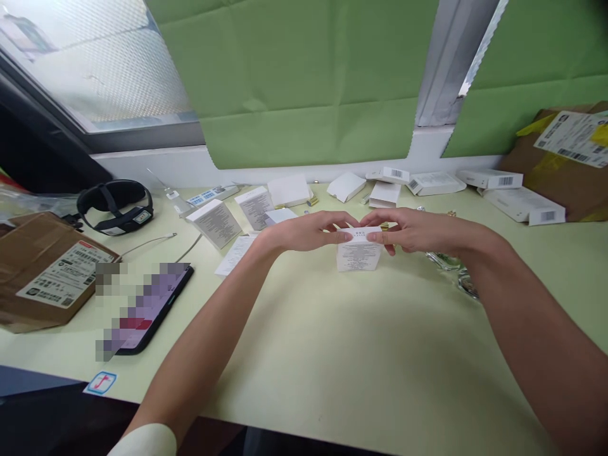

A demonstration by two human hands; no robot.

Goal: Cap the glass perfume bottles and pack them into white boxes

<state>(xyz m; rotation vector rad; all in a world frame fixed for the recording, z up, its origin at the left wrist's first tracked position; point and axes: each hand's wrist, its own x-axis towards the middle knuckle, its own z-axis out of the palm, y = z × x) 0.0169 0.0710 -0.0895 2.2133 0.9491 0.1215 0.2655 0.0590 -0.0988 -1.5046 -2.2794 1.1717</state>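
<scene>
Over the middle of the table, a small white folded card (358,258) printed with dense text is between my two hands. From its left side, the fingers of my left hand (316,229) pinch the top edge. On the opposite side my right hand (401,229) pinches the same edge, thumb in front and fingers behind. The fingertips of both hands almost meet at the fold. Beyond my left hand stand a similar printed card (216,223) and another printed card (255,208). Shiny clear-wrapped items (444,259) lie partly hidden behind my right forearm.
Several white boxes, including an open one (520,204), line the table's back. A phone (156,310), a brown parcel (47,272) and a black head strap (116,206) are at left. A large carton (560,164) stands at the right, near a green curtain (308,82).
</scene>
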